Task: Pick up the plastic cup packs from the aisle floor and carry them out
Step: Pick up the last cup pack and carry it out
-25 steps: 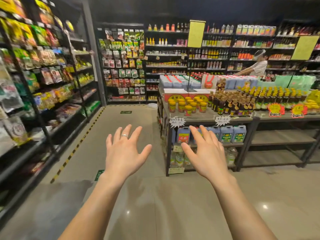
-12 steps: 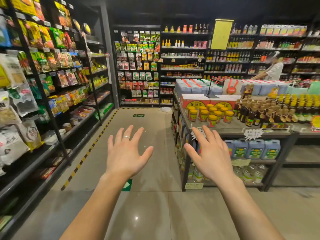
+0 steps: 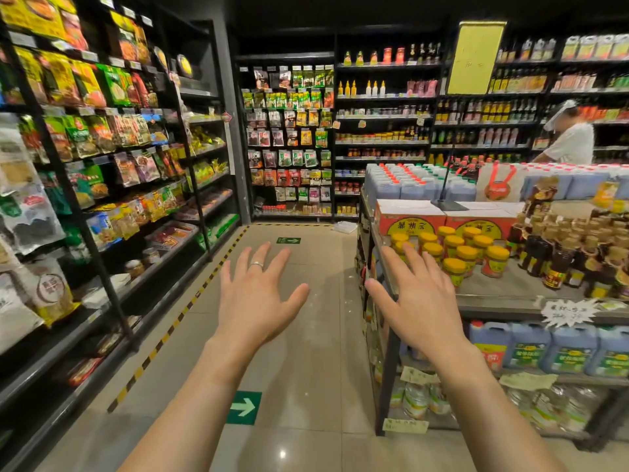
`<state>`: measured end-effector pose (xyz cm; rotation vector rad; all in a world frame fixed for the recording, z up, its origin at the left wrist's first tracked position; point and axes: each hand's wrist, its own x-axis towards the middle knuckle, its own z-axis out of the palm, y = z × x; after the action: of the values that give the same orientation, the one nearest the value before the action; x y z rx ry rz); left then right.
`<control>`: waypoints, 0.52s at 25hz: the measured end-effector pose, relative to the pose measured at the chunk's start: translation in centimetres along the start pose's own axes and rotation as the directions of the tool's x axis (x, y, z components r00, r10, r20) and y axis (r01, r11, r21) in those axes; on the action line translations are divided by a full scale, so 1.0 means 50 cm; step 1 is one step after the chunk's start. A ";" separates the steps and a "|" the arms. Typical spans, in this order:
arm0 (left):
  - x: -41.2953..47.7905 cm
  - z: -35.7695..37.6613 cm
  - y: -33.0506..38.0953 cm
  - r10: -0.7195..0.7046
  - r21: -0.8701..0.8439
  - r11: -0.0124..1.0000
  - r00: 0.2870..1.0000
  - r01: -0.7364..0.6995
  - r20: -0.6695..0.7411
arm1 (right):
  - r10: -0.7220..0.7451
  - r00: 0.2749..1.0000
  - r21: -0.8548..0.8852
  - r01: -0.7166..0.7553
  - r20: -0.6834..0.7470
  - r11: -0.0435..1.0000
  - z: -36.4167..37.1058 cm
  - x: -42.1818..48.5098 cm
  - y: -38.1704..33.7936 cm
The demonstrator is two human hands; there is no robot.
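Both hands: left hand (image 3: 253, 301) and right hand (image 3: 418, 308) spread wide, empty, over the beige tiled aisle floor (image 3: 306, 352).
Cup packs: probably that pale plastic-wrapped bundle (image 3: 344, 227) on the floor at the far end, too small to be sure.
Handling: guessing light, slippery, crushable; grab round the middle.
Room: open lane between black snack shelving (image 3: 87, 233) and grey metal display table (image 3: 503, 294); mind its corner.

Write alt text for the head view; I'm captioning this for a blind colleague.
A person's left hand and right hand, both empty with fingers spread, reach forward down a shop aisle. Snack shelves line the left, a table of yellow-lidded jars stands right, and a white bundle lies on the floor at the far end.
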<state>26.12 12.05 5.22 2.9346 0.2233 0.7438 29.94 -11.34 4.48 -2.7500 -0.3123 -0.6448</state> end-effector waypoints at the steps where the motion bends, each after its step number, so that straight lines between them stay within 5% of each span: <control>1: 0.031 0.016 0.011 0.000 0.002 1.000 1.000 0.000 0.004 | -0.010 1.000 -0.004 0.010 0.001 1.000 0.012 0.035 0.015; 13: 0.382 0.208 0.066 -0.032 -0.055 0.998 0.999 0.032 0.007 | -0.036 0.998 0.019 0.035 0.047 0.999 0.150 0.412 0.127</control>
<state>48.10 11.33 5.45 2.8743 0.2446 0.7246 52.70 -11.84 6.05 -2.7513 -0.3766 -0.5837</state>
